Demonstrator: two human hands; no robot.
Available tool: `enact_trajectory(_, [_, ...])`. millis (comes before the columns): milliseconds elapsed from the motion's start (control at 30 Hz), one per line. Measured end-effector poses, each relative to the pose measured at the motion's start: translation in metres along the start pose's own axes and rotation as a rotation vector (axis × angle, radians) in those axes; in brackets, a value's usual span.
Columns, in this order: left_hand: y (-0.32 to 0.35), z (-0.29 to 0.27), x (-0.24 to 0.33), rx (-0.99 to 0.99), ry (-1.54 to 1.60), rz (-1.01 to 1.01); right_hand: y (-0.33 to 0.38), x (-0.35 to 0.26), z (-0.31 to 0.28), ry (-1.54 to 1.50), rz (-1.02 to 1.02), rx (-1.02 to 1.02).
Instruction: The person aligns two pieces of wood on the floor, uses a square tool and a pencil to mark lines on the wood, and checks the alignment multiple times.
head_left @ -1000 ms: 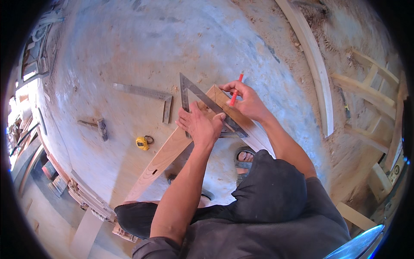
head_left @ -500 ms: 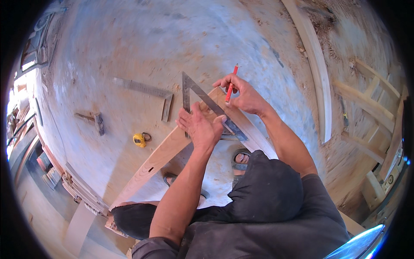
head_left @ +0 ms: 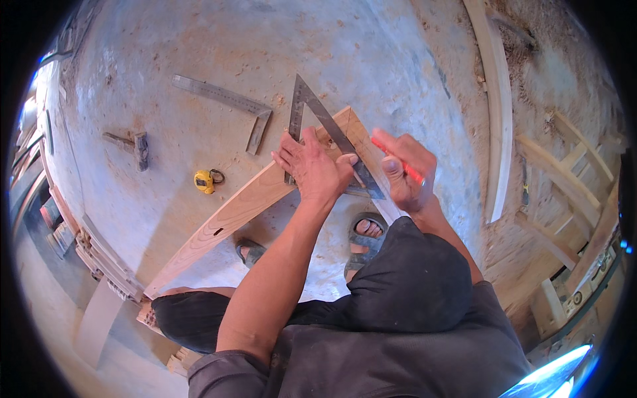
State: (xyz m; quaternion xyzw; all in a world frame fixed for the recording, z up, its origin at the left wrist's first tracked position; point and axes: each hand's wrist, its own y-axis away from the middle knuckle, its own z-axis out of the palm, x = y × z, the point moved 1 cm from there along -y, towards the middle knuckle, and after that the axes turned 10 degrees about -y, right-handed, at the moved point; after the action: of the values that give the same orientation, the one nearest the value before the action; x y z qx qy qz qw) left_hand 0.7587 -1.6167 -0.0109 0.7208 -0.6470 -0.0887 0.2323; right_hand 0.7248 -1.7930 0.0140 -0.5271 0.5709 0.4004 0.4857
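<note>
Two pale wooden boards meet in a corner in front of me: a long left board [head_left: 229, 211] with a small dark slot and a right board [head_left: 361, 140]. A metal triangle square [head_left: 325, 119] lies over the joint, its tip pointing away from me. My left hand [head_left: 314, 167] grips the square against the wood, fingers on its left side and thumb on its slanted edge. Beside the right board, my right hand [head_left: 413, 174] is closed around a red pencil [head_left: 415, 174], partly hidden by the fingers.
A metal try square [head_left: 222, 93], a hammer [head_left: 141, 151] and a yellow tape measure [head_left: 204, 181] lie on the dusty floor to the left. A long curved timber [head_left: 497, 119] and a wooden frame [head_left: 564, 172] lie at right. Stacked wood strips [head_left: 99, 255] stand at lower left.
My right hand has drawn back toward me and right, turning the pencil from upright to slanted. The left hand stays on the triangle square. The whole view has shifted slightly.
</note>
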Motion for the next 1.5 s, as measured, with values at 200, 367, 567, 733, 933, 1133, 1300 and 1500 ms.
enact_trajectory(200, [-0.002,0.003,0.0,-0.014,0.07,0.017,0.003,0.01,0.025,0.119,-0.157,0.054])
enact_trajectory(367, [-0.002,0.012,-0.008,0.057,0.064,0.059,-0.01,0.009,0.037,0.13,-0.234,-0.028])
enact_trajectory(567, [-0.003,0.015,-0.01,0.011,0.074,0.057,0.002,0.003,0.038,0.229,-0.288,-0.048])
enact_trajectory(733, [-0.003,0.017,-0.009,0.045,0.075,0.067,-0.005,0.0,0.042,0.275,-0.249,-0.102])
enact_trajectory(933, [-0.002,0.004,-0.002,0.008,0.08,0.049,0.007,-0.021,0.025,0.21,-0.087,-0.09])
enact_trajectory(1133, [-0.002,-0.005,0.001,-0.048,0.08,0.004,0.04,0.014,0.02,0.068,0.159,0.23])
enact_trajectory(1300, [-0.003,-0.002,0.0,-0.036,0.041,0.005,0.079,0.012,0.036,0.335,0.023,0.13])
enact_trajectory(1500, [0.002,0.006,-0.011,0.03,-0.004,0.052,0.104,0.029,0.051,0.39,-0.06,0.125])
